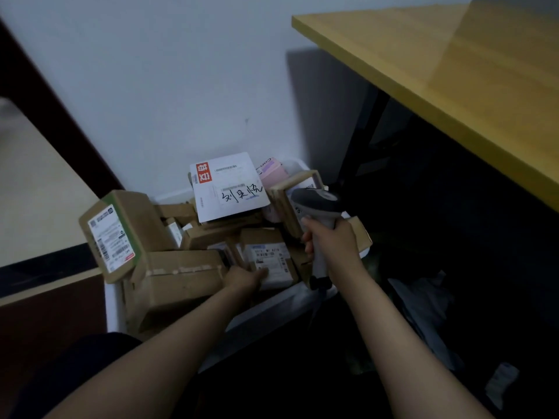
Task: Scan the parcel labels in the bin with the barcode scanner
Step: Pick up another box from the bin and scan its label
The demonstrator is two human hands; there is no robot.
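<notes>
My right hand (329, 240) grips the barcode scanner (314, 207) at centre; my left hand (245, 278) touches a labelled parcel (272, 264) in the bin (272, 306).

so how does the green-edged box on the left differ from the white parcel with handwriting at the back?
The green-edged box is brown cardboard, thick, standing up on the pile's left edge; the white parcel is flat and thin, lying tilted on top of other boxes. The box's label is plain print; the white parcel also carries a red tag and black handwriting. Both show barcode labels facing up, and neither is touched by the hands.
</notes>
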